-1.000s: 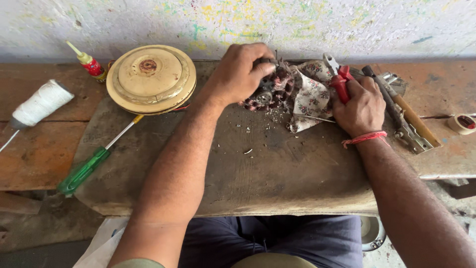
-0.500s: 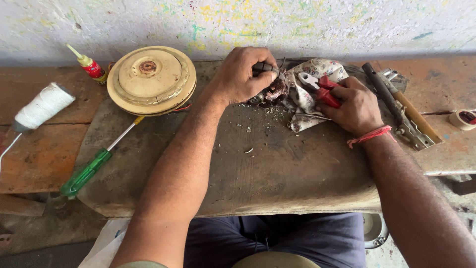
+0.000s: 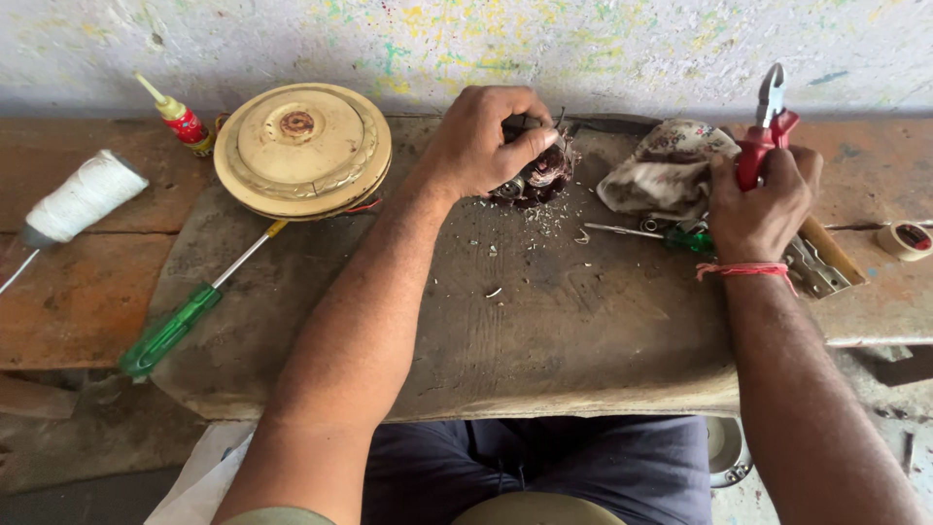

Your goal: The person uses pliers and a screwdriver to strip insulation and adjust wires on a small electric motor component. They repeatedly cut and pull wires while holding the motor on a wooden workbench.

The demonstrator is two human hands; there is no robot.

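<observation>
Seen from the head camera, the left hand (image 3: 483, 141) rests near the far edge of the worktop (image 3: 583, 331), its fingers (image 3: 530, 146) curled and clamped over a dark motor winding (image 3: 539, 177) with coppery wire; the winding sits under and just in front of the fingertips, showing below the thumb, and touches the worn grey mat that covers the worktop's middle. Small chips and wire scraps lie scattered on the mat just near of the winding. The right hand (image 3: 760, 199) is lifted toward the right side, its fingers wrapped tight round the red handles of a pair of pliers (image 3: 765, 126), whose metal nose points up and away toward the wall; whether the nose is parted cannot be told. Between the two hands lies a crumpled patterned rag (image 3: 661, 167), just beside the right hand and apart from the winding. Below the rag a thin metal tool with a green handle (image 3: 649, 233) lies flat, partly hidden by the right hand. At the far left edge stand a round cream fan cover (image 3: 302, 148) and a small red bottle (image 3: 179, 119) with a yellow nozzle. A green-handled screwdriver (image 3: 194, 309) lies slantwise toward the near left corner, a spool of white thread (image 3: 84, 197) farther left, and a roll of tape (image 3: 904, 240) at the right edge.
</observation>
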